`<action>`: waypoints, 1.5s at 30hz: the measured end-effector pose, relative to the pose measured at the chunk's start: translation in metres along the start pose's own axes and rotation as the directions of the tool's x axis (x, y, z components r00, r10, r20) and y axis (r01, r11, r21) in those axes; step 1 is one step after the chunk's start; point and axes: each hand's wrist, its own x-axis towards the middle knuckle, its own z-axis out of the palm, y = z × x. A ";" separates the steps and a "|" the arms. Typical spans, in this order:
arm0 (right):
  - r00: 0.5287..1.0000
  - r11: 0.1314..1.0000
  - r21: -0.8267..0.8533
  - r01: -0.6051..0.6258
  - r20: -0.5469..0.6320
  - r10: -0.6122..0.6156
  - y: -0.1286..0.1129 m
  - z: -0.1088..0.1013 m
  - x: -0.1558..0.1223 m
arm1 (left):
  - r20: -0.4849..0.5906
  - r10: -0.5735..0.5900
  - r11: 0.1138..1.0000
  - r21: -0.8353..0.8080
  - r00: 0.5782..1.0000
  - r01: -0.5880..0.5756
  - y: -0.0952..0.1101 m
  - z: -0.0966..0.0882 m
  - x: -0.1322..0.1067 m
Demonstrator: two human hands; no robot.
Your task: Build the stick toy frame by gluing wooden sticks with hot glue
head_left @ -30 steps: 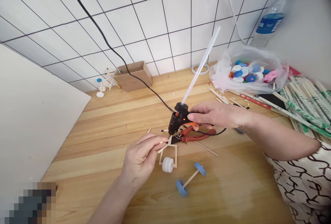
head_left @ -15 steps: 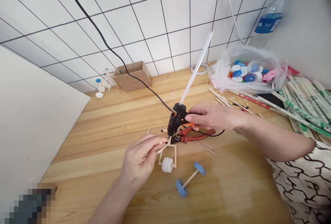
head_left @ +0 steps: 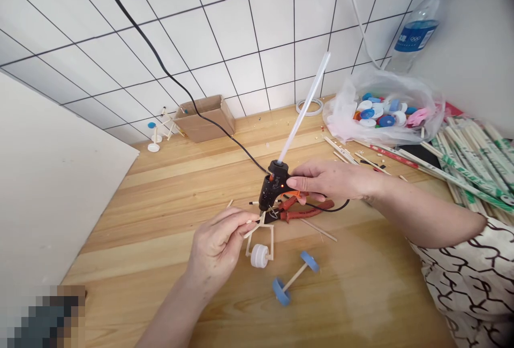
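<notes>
Right hand (head_left: 323,179) is wrapping its grip around the handle of a black glue gun (head_left: 268,193), fingers closing near the orange trigger; whether they are squeezing, I cannot tell. The barrel is running steeply downward, its nozzle ending at, seemingly touching, the upper tip of a wooden stick frame (head_left: 272,242), while the clear glue stick (head_left: 304,107) is rising up and rightward from the rear. The frame is extending from the nozzle toward the wearer, with white caps (head_left: 259,256) sitting between its legs. Left hand (head_left: 219,238) is lying nearer that tip, just left of it, thumb and forefinger pinching thin wood with almost no gap. Red-handled pliers (head_left: 309,211) are lying on the bench (head_left: 160,203) just beside the nozzle.
</notes>
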 end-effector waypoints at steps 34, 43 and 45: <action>0.999 0.999 0.037 -0.004 -0.048 0.006 -0.007 -0.002 -0.003 | 0.002 0.042 0.999 -0.002 0.999 -0.042 0.000 0.001 0.001; 0.998 0.997 -0.059 -0.042 -0.047 0.039 -0.011 -0.004 -0.007 | -0.002 0.017 1.000 -0.002 1.000 -0.017 -0.002 0.001 0.000; 0.997 0.995 -0.086 -0.056 -0.060 0.051 -0.011 -0.004 -0.007 | -0.003 0.019 1.000 -0.004 1.000 -0.019 -0.001 0.000 0.000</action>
